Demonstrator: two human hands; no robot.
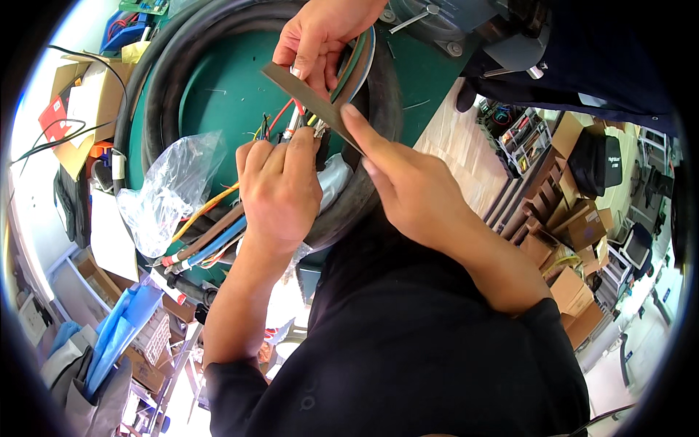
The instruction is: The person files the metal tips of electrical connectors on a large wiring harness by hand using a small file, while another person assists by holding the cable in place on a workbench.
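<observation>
My left hand (280, 186) is closed, knuckles up, around a bundle of thin wires (266, 130) with coloured insulation; its fingertips are hidden. In my right hand (411, 182) is a flat grey-brown bar (309, 97), file-like, with my index finger pressed along it. The bar slants across the wire ends just beyond my left hand. Another person's hand (320, 40) reaches in from the top, its fingers bent close behind the bar; what they hold is mostly covered. Thick brown and blue conductors (222, 237) lie left of my left wrist.
Thick black cable (153, 95) lies coiled on the green tabletop (211, 87). A clear plastic bag (175, 178) rests over its left side. A grey machine base (429, 25) stands at the top right. Cardboard boxes (571, 291) and a black bag (604, 162) are on the right.
</observation>
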